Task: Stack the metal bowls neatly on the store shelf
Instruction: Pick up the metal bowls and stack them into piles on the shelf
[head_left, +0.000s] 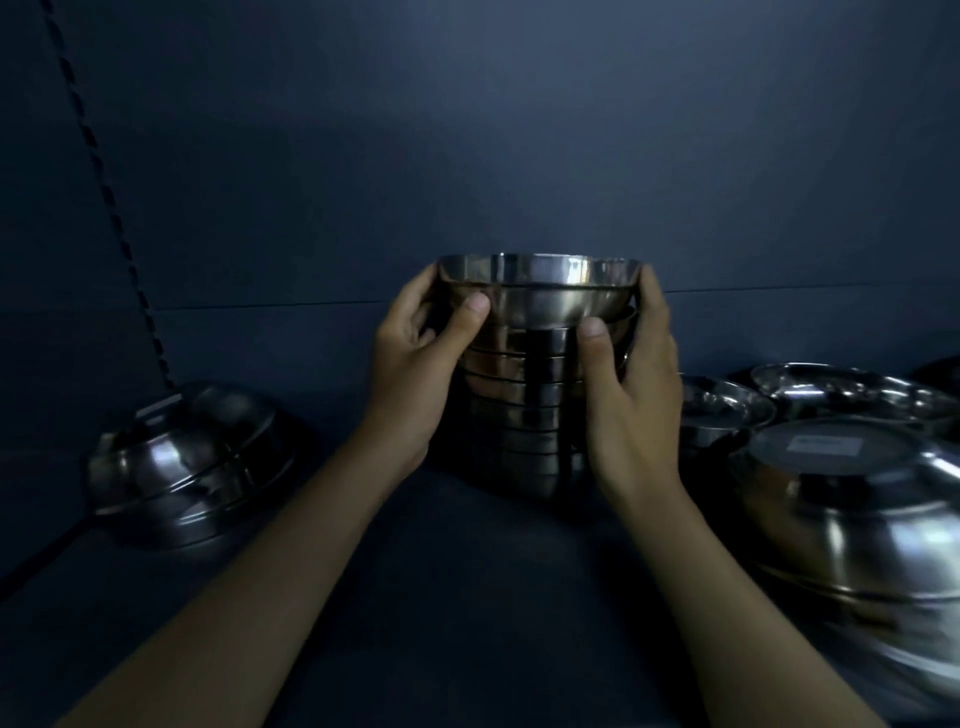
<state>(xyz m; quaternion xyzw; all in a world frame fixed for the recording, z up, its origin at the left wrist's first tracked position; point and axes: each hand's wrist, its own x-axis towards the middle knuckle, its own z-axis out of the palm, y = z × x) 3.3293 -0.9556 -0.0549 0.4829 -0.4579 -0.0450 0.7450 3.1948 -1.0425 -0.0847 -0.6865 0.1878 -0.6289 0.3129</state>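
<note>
left forearm (270, 561) and right forearm (727, 597) reach in from the bottom edge, bare, converging toward centre. dim light, dark blue shelf (467, 582) underfoot of everything. stack of metal bowls (524, 415) stands upright at centre of the shelf, close to the back panel (467, 156), nested rim over rim; base rests on the shelf. top bowl (540, 291) sits open side up, its rim wider than the ones showing below. left hand (415, 374) curled round the upper left of the stack, thumb pressed on the top bowl's outer wall, fingers wrapped behind its rim. right hand (634, 395) curled round the upper right, thumb lying on the bowls just under the top one, fingers hidden behind the far side. to the left, well apart, overturned bowls (192, 467) lie nested, tilted, base up. slotted upright strip (104, 171) runs down the panel to them. to the right, near, large overturned bowl (857, 509) with a pale label (826, 445) on its base; print too blurred to read. behind it, upright bowls (727, 410) and more steel dishes (852, 387), edges overlapping.
</note>
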